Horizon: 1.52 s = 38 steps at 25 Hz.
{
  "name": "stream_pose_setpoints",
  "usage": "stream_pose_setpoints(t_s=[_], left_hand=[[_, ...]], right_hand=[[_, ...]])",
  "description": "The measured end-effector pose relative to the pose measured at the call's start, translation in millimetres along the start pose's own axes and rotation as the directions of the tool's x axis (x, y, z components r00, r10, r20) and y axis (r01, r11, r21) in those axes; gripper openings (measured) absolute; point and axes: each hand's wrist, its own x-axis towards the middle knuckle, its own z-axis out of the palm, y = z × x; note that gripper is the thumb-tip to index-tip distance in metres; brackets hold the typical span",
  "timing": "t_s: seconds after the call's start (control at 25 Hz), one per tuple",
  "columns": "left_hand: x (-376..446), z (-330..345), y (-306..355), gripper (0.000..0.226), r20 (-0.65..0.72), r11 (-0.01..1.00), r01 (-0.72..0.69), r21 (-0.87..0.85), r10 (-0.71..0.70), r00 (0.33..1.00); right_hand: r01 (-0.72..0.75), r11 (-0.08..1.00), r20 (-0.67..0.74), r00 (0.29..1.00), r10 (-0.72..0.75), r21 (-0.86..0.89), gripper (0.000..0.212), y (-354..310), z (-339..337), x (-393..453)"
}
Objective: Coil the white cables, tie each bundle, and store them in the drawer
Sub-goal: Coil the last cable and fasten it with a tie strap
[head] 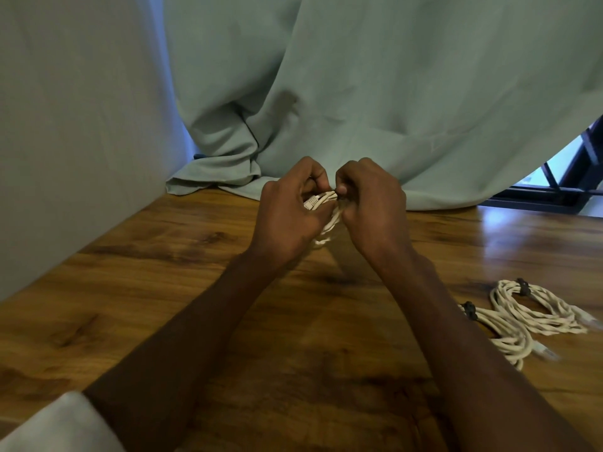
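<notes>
Left hand (pixel 287 216) and right hand (pixel 372 207) both gripped white cable bundle (pixel 328 223) above desk (pixel 163 272), fingers curled around it. Two tied bundles (pixel 522 311) lay right.

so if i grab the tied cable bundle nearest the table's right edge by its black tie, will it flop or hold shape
Probably floppy: the tied bundle lies in loose, uneven loops on the table. Its single black tie likely keeps the loops together, though they would sag. It looks thin, so likely light.
</notes>
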Motion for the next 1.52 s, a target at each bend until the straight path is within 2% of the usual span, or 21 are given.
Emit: stream_pose_setpoints(t_s=[0.12, 0.28, 0.36, 0.52, 0.64, 0.8, 0.88, 1.08, 1.16, 1.28, 1.36, 1.52], left_hand=[[0.3, 0.2, 0.0, 0.024, -0.018, 1.0, 0.012, -0.007, -0.012, 1.0], [0.3, 1.8, 1.9, 0.024, -0.067, 1.0, 0.018, -0.01, -0.019, 0.998], [0.6, 1.4, 1.8, 0.025, -0.07, 0.999, 0.024, -0.031, -0.026, 0.997], [-0.2, 0.6, 0.6, 0.025, -0.001, 1.0, 0.004, -0.007, -0.004, 1.0], [0.6, -0.6, -0.9, 0.025, 0.012, 1.0, -0.003, 0.004, 0.003, 1.0], [2.1, -1.6, 0.1, 0.024, -0.085, 0.999, 0.001, 0.053, 0.003, 0.996], [2.5, -1.9, 1.2, 0.023, -0.125, 0.997, -0.007, 0.079, 0.016, 0.992], [2.6, -3.2, 3.0, 0.022, -0.119, 0.997, -0.009, 0.08, 0.018, 0.993], [2.4, -2.6, 2.9, 0.021, -0.08, 0.996, -0.021, 0.081, 0.028, 0.996], [2.6, -1.9, 2.4, 0.023, -0.034, 0.996, -0.021, 0.081, 0.024, 0.999], [2.5, -2.2, 3.0, 0.026, -0.01, 0.998, -0.023, 0.063, 0.024, 1.0], [1.6, -1.5, 4.0, 0.029, 0.011, 0.998, -0.028, 0.049, 0.027, 1.0]], right_hand=[[-0.144, 0.989, -0.032, 0.989, 0.145, 0.021, 0.022, -3.1, 1.7, -0.1], [-0.277, 0.957, -0.09, 0.955, 0.284, 0.083, 0.01, -6.4, 2.4, 0.6], [-0.263, 0.962, -0.076, 0.96, 0.268, 0.068, 0.012, -6.8, 1.5, 0.4], [-0.106, 0.993, 0.044, 0.993, 0.108, -0.047, 0.026, -0.4, -2.5, 1.1], [-0.093, 0.993, 0.125, 0.987, 0.102, -0.078, 0.027, 2.4, -0.5, -0.2], [-0.257, 0.952, 0.005, 0.966, 0.26, 0.166, 0.01, -2.9, 2.7, -1.4], [-0.302, 0.917, -0.047, 0.945, 0.325, 0.26, 0.01, -4.3, 4.4, -0.8], [-0.315, 0.89, -0.096, 0.927, 0.364, 0.328, 0.011, -9.2, 6.3, -1.5], [-0.29, 0.905, -0.094, 0.938, 0.333, 0.311, 0.009, -6.4, 5.7, -1.3], [-0.13, 0.969, -0.028, 0.99, 0.139, 0.211, 0.005, 5.4, 0.8, 1.4], [-0.031, 0.984, 0.022, 0.999, 0.028, 0.175, 0.004, 14.3, -5.8, 4.9], [0.014, 0.986, 0.071, 0.997, -0.026, 0.168, 0.006, 22.0, -13.1, 7.3]])
